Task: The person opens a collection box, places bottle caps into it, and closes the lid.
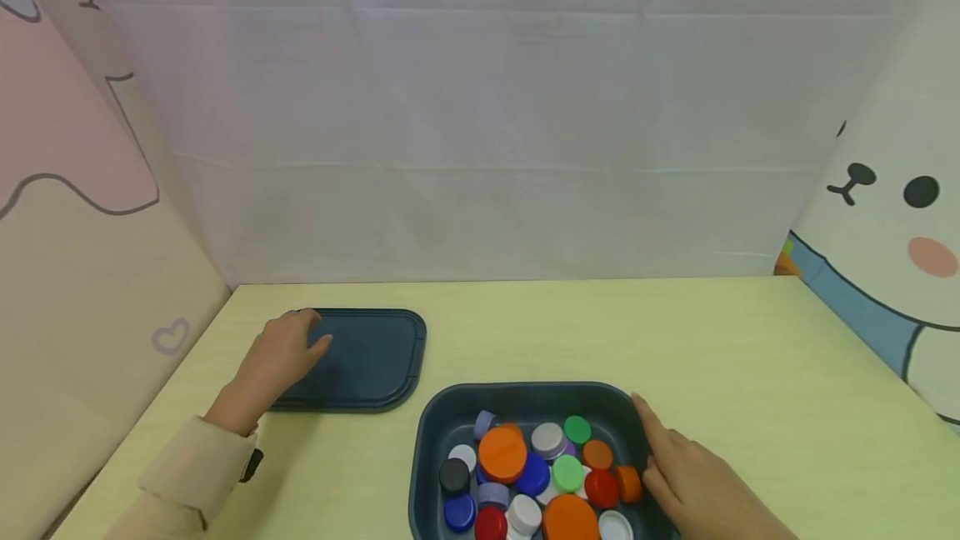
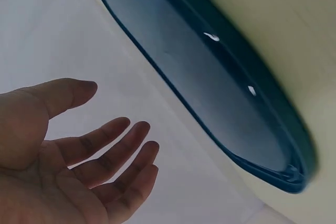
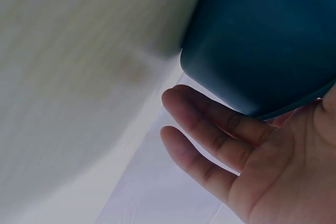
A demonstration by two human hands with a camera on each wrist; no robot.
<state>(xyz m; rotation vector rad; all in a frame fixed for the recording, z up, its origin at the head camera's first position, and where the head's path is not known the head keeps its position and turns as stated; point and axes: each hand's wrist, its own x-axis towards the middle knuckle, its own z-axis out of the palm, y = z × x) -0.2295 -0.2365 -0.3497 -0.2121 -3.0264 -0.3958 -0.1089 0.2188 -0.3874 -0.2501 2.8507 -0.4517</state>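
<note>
My left hand is over the left side of a flat, dark blue rounded rectangle with a raised rim, a lid or shallow tray. In the left wrist view its fingers are loosely spread, with nothing in them and a gap to that rim. At front centre stands a deep dark blue box holding plastic bottle caps. My right hand touches the box's right rim with index finger and thumb. The right wrist view shows its other fingers extended beside the outer wall.
Orange, red, blue, green, white and black caps lie mixed in the box. The pale yellow tabletop ends at a white sheet behind. Printed cloth panels with cartoon shapes stand along the left and right sides.
</note>
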